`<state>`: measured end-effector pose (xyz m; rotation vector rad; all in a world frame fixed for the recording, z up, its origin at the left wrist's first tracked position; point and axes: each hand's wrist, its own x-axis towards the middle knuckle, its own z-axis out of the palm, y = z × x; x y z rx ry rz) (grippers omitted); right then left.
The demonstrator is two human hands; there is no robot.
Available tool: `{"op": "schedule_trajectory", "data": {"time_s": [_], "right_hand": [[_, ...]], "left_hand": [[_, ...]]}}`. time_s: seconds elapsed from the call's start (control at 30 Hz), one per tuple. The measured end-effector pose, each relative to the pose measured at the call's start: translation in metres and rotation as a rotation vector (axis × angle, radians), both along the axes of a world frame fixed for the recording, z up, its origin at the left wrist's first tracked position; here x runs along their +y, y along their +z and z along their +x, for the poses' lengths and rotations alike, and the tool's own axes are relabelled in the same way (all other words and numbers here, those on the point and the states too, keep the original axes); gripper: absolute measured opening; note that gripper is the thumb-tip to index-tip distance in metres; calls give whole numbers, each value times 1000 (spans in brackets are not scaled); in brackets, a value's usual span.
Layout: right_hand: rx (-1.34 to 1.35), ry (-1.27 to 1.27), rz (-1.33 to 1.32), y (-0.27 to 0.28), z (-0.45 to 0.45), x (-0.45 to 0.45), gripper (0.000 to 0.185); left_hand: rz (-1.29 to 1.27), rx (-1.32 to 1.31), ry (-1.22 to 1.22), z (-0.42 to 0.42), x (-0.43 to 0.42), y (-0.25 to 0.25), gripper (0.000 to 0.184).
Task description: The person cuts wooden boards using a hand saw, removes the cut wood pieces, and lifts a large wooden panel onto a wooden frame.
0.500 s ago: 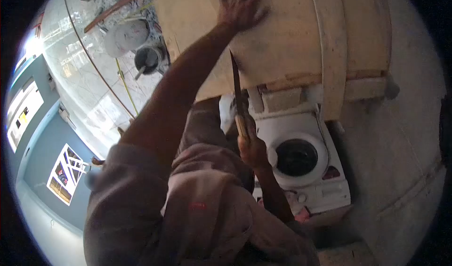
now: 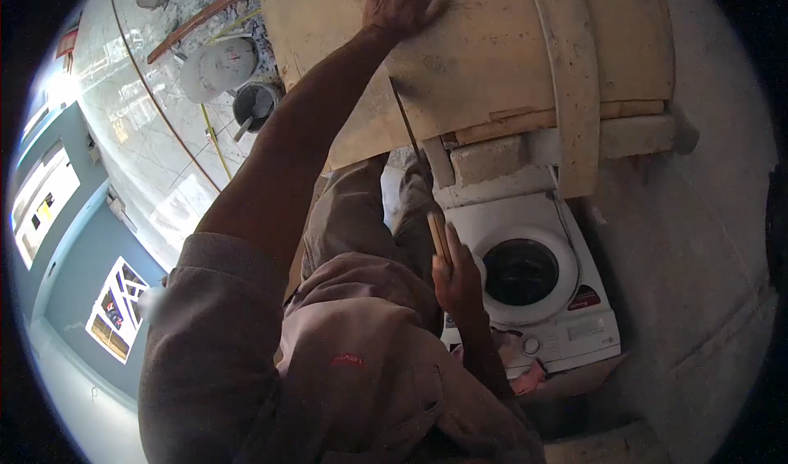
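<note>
My left hand (image 2: 402, 6) lies flat with fingers spread on a plywood sheet (image 2: 484, 62), a ring on one finger. Lower down, my right hand (image 2: 458, 282) is closed around the wooden handle of a handsaw (image 2: 405, 117). The narrow dark blade runs up from that hand to the sheet, its upper part in a slit that reaches the near edge. Part of the blade is hard to make out against my trousers. A curved wooden strip (image 2: 574, 78) lies across the sheet, right of both hands, and overhangs the near edge.
A white front-loading washing machine (image 2: 546, 209) stands beside my right hand. Concrete blocks (image 2: 488, 162) sit under the sheet's near edge. Left of the sheet are a bucket (image 2: 256, 103), a pale sack-like item (image 2: 217, 68), a reddish wooden strip (image 2: 201, 20) and a yellow tape (image 2: 215, 142) on glossy tiles.
My right hand has drawn the handsaw back toward my body, so less blade reaches over the sheet. The left hand stays flat on the plywood, and the view has shifted slightly.
</note>
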<state>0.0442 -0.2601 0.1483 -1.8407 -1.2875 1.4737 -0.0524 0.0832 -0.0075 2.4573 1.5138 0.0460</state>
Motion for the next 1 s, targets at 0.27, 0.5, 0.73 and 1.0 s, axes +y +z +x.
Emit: {"op": "schedule_trajectory", "data": {"time_s": [0.27, 0.5, 0.73, 1.0], "right_hand": [[-39, 17, -17, -50, -39, 42, 50], [17, 41, -199, -11, -22, 57, 47], [-54, 93, 96, -60, -30, 49, 45], [21, -116, 198, -124, -36, 33, 44]], "left_hand": [[-92, 64, -6, 0, 4, 4, 60], [-89, 25, -19, 4, 7, 11, 59], [-67, 33, -11, 0, 18, 4, 60], [43, -5, -41, -3, 0, -8, 58]]}}
